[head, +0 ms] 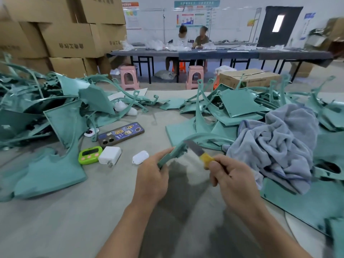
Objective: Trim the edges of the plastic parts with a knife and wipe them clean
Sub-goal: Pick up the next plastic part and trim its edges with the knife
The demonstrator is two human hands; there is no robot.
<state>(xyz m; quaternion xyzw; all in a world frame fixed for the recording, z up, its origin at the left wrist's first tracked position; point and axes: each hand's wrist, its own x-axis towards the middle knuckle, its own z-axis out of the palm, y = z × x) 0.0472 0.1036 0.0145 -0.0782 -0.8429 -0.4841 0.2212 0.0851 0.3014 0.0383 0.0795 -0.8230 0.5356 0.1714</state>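
Observation:
My left hand (151,175) grips the near end of a curved teal plastic part (197,137) that arcs away to the right above the table. My right hand (229,175) holds a knife (199,152) by its yellow handle, and the blade points up and left, touching the part's edge near my left fingers. A crumpled grey-blue towel (279,146) lies just right of my right hand. Piles of teal plastic parts sit at the left (46,116) and at the right (240,107).
On the grey table (74,220) lie a phone (121,134), a green timer (90,155), a white charger (109,155) and a small white case (141,156). Cardboard boxes (68,40) stack at the back left. Two people sit at a far table (204,53) with pink stools (129,77).

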